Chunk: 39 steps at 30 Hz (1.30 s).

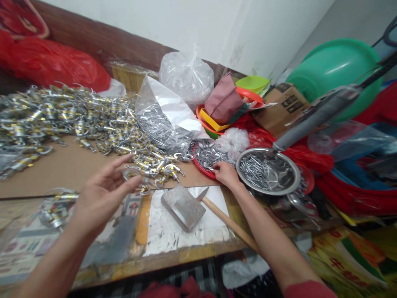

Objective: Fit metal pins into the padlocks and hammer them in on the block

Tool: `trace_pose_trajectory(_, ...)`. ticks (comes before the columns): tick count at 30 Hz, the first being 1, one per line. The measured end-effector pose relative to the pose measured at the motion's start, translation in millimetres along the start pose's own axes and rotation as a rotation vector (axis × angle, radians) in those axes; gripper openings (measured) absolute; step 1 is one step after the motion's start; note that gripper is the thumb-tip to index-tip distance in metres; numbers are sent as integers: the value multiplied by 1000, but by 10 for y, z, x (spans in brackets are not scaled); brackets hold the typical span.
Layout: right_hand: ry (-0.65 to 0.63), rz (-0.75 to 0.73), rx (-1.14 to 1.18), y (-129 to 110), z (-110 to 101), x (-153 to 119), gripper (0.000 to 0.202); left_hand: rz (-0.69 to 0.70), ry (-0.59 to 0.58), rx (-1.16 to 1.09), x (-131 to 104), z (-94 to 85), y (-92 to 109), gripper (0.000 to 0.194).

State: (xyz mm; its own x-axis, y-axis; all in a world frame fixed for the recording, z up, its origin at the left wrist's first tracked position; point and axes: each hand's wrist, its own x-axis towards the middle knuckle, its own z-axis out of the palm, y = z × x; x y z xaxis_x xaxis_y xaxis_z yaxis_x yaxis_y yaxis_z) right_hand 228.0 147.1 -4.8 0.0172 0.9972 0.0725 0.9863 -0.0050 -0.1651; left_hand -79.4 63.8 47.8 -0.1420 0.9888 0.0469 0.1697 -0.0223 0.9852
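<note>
My left hand [104, 190] is over the table's left side, thumb and fingers spread, with nothing held. Just beyond its fingertips lies the edge of a large heap of silver and brass-coloured metal fittings with curved hooks [77, 111]. My right hand [227, 174] reaches into a red tray [204, 170] of small metal pieces, its fingertips pinched on what looks like one small metal piece. Between the hands a metal block [183, 207] rests on white paper [158, 238]. A hammer [229, 221] with a wooden handle lies beside the block, partly behind my right forearm.
A steel bowl of metal pins [294, 188] stands right of my right hand. Behind are a clear bag of metal parts [155, 124], a tied plastic bag [186, 76], a cardboard box [279, 109] and a green basin [338, 74]. A grey tool-like bar [316, 118] slants above the bowl.
</note>
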Motion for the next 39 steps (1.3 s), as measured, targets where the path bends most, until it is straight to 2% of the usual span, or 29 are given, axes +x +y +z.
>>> trace_pose_trajectory(2,-29,-12,-29,-43,-37,33,23,-150,-199,-163,-184,199,18,36)
trace_pose_trajectory(4,-57,-15,-54,-91,-63,61,25,-240,-305,-218,-346,388,-43,24)
trace_pose_trajectory(7,-77,-3,-76,-133,-75,79,23,-289,-344,-284,-508,570,-198,22)
trace_pose_trajectory(9,-74,7,-74,-124,-71,71,20,-278,-297,-281,-559,616,-279,23)
trace_pose_trajectory(12,-44,5,-44,-75,-73,37,17,-220,-194,-178,-586,617,-325,20)
trace_pose_trajectory(15,25,-14,0,-57,-113,-36,19,-173,-162,-62,-596,591,-315,16)
trace_pose_trajectory(19,101,-87,70,-233,-262,-294,23,-124,-148,43,-614,563,-297,15)
trace_pose_trajectory(21,81,-198,115,-418,-371,-513,18,-68,-144,52,-621,560,-296,19)
trace_pose_trajectory(23,35,-405,149,-630,-485,-755,13,9,-144,50,-625,566,-296,26)
trace_pose_trajectory(25,20,-597,117,-821,-583,-966,10,68,-148,56,-629,577,-299,34)
trace_pose_trajectory(27,18,-713,56,-952,-649,-1107,10,100,-170,68,-637,585,-305,40)
trace_pose_trajectory(30,5,-784,-2,-1018,-685,-1189,14,128,-220,80,-653,584,-324,46)
trace_pose_trajectory(35,22,-821,-77,-976,-685,-1214,6,134,-266,111,-665,567,-336,51)
trace_pose_trajectory(37,34,-842,-114,-970,-692,-1235,7,146,-253,115,-670,564,-324,49)
trace_pose_trajectory(39,43,-867,-146,-975,-701,-1263,9,160,-210,123,-681,566,-297,38)
